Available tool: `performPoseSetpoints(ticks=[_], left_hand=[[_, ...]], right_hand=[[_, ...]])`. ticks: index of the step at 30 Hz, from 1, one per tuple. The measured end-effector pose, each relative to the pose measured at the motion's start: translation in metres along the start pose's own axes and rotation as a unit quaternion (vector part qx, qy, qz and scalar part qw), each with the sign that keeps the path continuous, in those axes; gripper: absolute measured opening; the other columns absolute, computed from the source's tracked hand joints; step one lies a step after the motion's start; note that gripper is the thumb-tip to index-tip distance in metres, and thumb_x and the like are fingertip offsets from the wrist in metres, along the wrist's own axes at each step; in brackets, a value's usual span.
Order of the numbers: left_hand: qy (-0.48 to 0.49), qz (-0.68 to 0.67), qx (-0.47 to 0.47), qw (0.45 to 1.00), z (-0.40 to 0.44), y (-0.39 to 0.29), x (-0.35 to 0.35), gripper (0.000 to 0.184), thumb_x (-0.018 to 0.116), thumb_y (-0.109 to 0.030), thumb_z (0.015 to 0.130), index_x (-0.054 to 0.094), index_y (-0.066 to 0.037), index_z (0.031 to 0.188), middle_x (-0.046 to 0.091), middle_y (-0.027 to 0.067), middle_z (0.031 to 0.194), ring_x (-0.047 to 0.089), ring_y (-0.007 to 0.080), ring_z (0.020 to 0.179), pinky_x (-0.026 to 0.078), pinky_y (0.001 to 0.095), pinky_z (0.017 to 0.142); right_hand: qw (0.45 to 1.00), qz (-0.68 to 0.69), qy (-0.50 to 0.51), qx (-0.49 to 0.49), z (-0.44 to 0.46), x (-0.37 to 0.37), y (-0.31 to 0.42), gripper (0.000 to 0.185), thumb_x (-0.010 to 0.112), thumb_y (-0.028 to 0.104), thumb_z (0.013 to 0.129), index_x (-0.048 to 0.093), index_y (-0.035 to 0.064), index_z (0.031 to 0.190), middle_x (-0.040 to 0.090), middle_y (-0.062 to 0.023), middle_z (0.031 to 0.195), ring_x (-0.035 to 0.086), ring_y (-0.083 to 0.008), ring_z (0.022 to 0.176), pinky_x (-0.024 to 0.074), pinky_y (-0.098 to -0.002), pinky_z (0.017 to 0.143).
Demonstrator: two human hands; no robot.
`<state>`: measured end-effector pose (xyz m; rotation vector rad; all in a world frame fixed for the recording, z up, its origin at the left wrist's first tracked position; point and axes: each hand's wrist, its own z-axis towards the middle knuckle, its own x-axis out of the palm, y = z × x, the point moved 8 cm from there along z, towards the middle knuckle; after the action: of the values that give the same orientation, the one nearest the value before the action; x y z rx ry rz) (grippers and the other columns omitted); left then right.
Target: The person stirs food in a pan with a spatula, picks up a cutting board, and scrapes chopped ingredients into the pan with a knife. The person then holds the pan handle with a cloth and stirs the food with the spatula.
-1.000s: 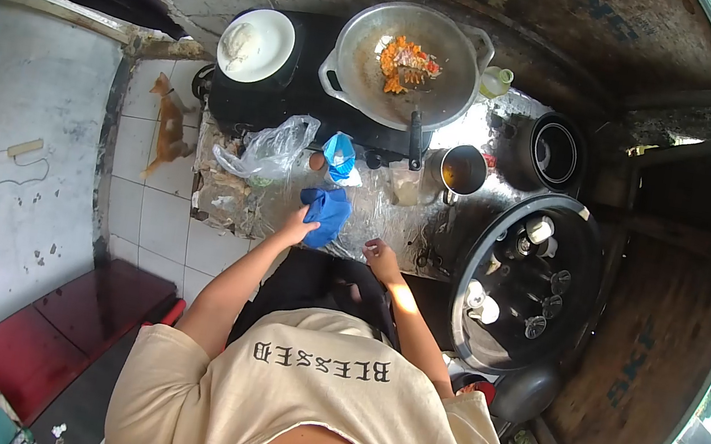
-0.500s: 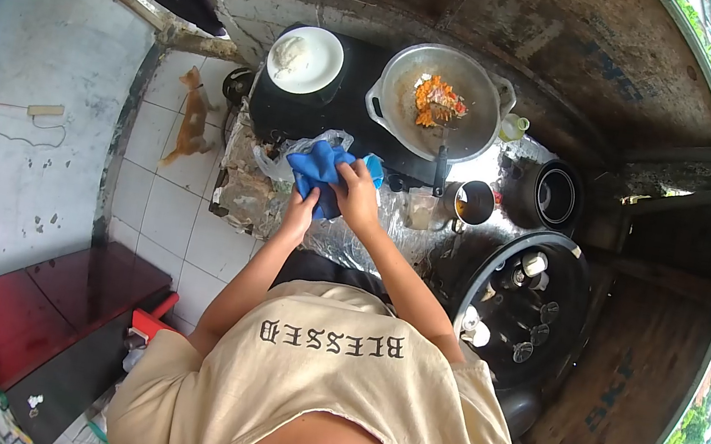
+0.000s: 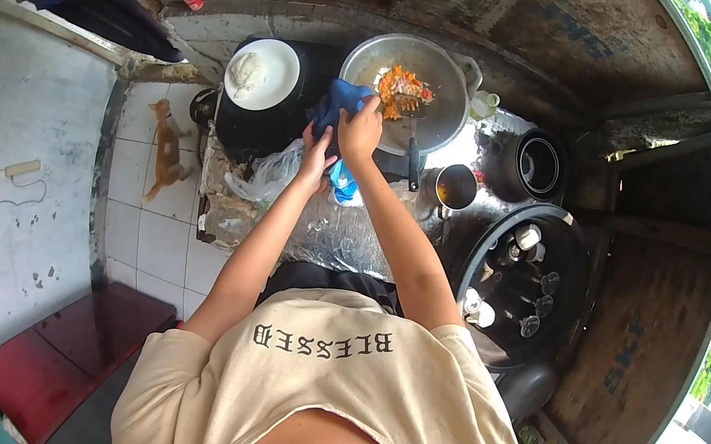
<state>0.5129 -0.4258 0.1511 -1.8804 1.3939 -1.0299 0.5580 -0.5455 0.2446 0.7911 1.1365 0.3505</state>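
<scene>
Beige T-shirt (image 3: 327, 379), black "BLESSED" lettering (image 3: 323, 343)

A small, rough-built kitchen (whether a household's or an eatery's, I can't tell): a wide wok (image 3: 451, 98) of chopped orange food (image 3: 400, 82) sits on a black stove (image 3: 237, 123), beside a foil-like surface (image 3: 344, 237). A black basin (image 3: 499, 335) holds cups and glasses (image 3: 528, 326); stained wooden boards (image 3: 639, 292) wall one side, above tiled floor (image 3: 129, 165).
</scene>
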Motion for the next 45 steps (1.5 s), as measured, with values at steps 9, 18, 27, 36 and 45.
performPoseSetpoints(ticks=[9,18,27,36,45], left_hand=[[-0.196,0.252,0.012,0.948,0.06,0.008,-0.004,0.085,0.063,-0.052,0.072,0.024,-0.005,0.131,0.018,0.0219,0.131,0.029,0.0319,0.121,0.035,0.0395,0.094],[-0.274,0.167,0.31,0.895,0.037,-0.03,-0.044,0.055,0.067,-0.027,0.076,0.041,0.002,0.114,0.043,0.019,0.109,0.044,0.0316,0.101,0.035,0.0386,0.089],[-0.294,-0.065,0.171,0.938,0.027,-0.036,-0.107,0.052,0.076,-0.011,0.065,0.045,0.002,0.106,0.051,0.0168,0.106,0.054,0.026,0.092,0.045,0.036,0.08],[-0.296,0.376,0.315,0.82,0.022,-0.064,-0.062,0.04,0.057,0.004,0.072,0.039,0.001,0.108,0.053,0.0227,0.1,0.054,0.0394,0.091,0.043,0.0438,0.077],[-0.206,0.452,0.232,0.836,0.043,-0.064,-0.048,0.035,0.059,-0.009,0.077,0.043,-0.001,0.107,0.053,0.0218,0.103,0.053,0.035,0.097,0.043,0.0399,0.084]], right_hand=[[0.988,-0.145,0.031,-0.04,-0.021,-0.034,-0.025,0.029,0.068,0.021,0.066,0.061,0.0106,0.092,0.05,-0.013,0.099,0.045,-0.03,0.093,0.0358,-0.0393,0.072],[0.977,-0.208,0.036,-0.003,-0.03,-0.06,-0.048,0.047,0.069,0.015,0.062,0.049,0.0083,0.103,0.042,-0.0148,0.108,0.039,-0.0312,0.1,0.0315,-0.041,0.078],[0.973,-0.196,0.032,0.12,-0.054,-0.102,-0.113,0.044,0.069,0.014,0.063,0.048,0.0077,0.101,0.041,-0.0152,0.102,0.039,-0.0329,0.099,0.0314,-0.0429,0.078],[0.978,-0.062,0.085,0.181,-0.06,-0.079,-0.14,0.05,0.069,0.01,0.064,0.039,0.0077,0.104,0.044,-0.0175,0.103,0.051,-0.038,0.09,0.042,-0.0457,0.072],[0.983,-0.037,0.077,0.16,-0.055,-0.075,-0.141,0.048,0.054,-0.003,0.068,0.033,0.007,0.11,0.046,-0.0215,0.103,0.051,-0.0429,0.089,0.0436,-0.0481,0.073]])
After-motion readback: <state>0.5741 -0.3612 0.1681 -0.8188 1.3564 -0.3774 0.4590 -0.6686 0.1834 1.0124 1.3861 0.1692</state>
